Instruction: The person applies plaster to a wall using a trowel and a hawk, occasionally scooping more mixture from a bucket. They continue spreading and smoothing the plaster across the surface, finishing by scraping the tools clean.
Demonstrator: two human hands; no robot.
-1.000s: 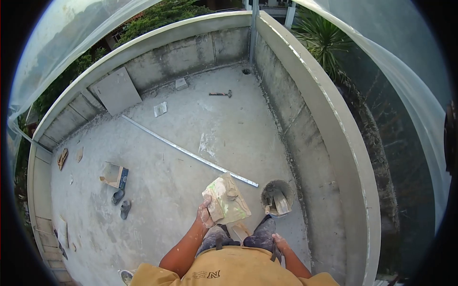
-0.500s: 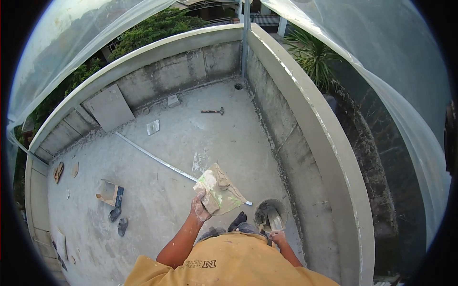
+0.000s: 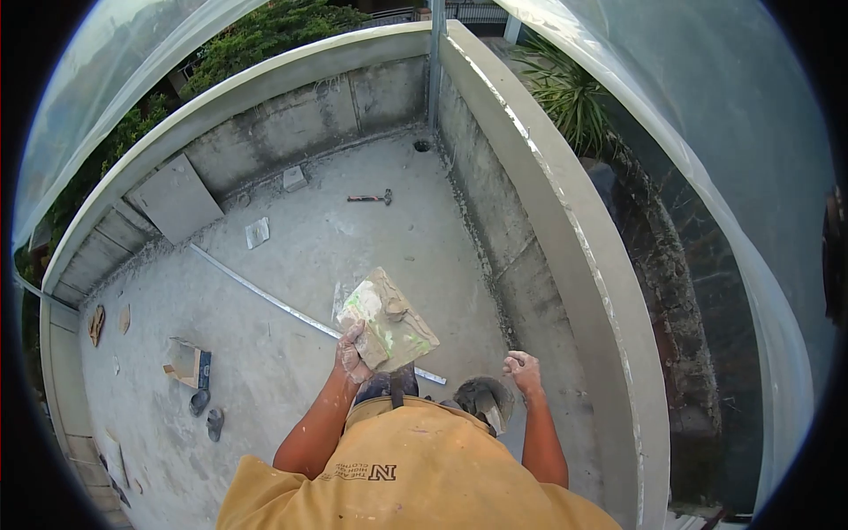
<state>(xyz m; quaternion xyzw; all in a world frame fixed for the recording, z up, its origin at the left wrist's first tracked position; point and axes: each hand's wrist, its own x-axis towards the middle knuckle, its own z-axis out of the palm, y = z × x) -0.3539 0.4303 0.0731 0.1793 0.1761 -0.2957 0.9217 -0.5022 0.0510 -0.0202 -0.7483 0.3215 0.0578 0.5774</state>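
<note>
My left hand (image 3: 353, 355) grips the near left edge of a square mortar board (image 3: 411, 340), stained white and light green, with a small lump of grey mortar (image 3: 394, 309) on top. My right hand (image 3: 523, 371) is raised beside the bucket, fingers curled in, and nothing shows in them. Below and left of it, the dark bucket (image 3: 503, 394) stands near my feet, partly behind my shirt. Inside the bucket a grey, blade-like tool (image 3: 488, 408) shows, its handle hidden.
A long metal straightedge (image 3: 265, 288) lies across the concrete floor, passing under the board. Farther off are a hammer (image 3: 371, 198), a leaning grey panel (image 3: 177, 201) and a drain hole (image 3: 422, 146). An open box (image 3: 187, 364) and sandals (image 3: 215, 422) lie left. A low wall (image 3: 565, 300) runs along the right.
My right hand has come up out of the bucket area and away from the tool there. The board in my left hand has risen slightly, and the view has shifted.
</note>
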